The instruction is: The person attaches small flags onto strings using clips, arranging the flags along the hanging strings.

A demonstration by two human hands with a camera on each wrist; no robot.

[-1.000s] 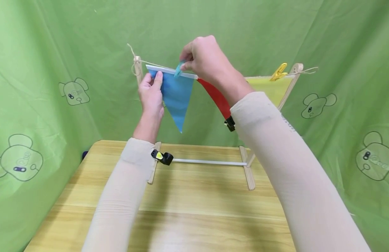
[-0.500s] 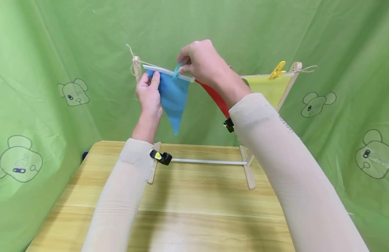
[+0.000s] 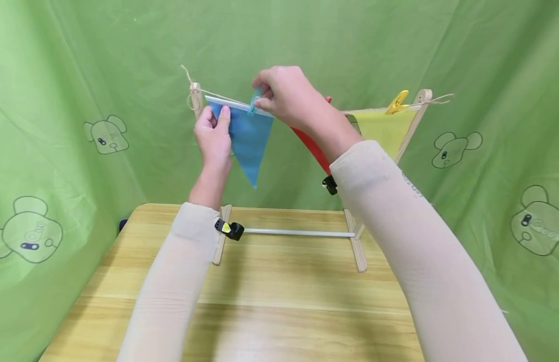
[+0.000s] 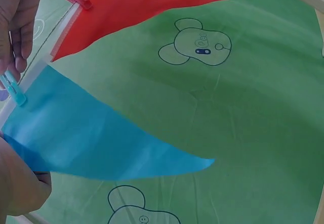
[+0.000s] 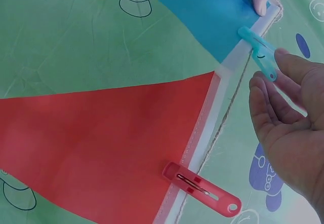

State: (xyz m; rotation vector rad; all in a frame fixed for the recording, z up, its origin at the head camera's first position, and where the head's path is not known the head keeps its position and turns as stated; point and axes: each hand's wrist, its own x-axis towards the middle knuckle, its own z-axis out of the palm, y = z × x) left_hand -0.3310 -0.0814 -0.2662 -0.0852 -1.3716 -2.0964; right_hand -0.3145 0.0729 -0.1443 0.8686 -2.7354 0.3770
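Right hand (image 3: 286,98) fingertips pinch the small teal plastic clothespin (image 3: 253,103); left hand (image 3: 213,133), just beside, grips the blue triangular pennant (image 3: 246,138).

We see a green cloth backdrop (image 3: 71,65) hung on all sides, creased and printed with outlined cartoon bear heads (image 3: 106,133). In front of us stands a light wooden table (image 3: 279,311) with a striped grain, evenly lit.
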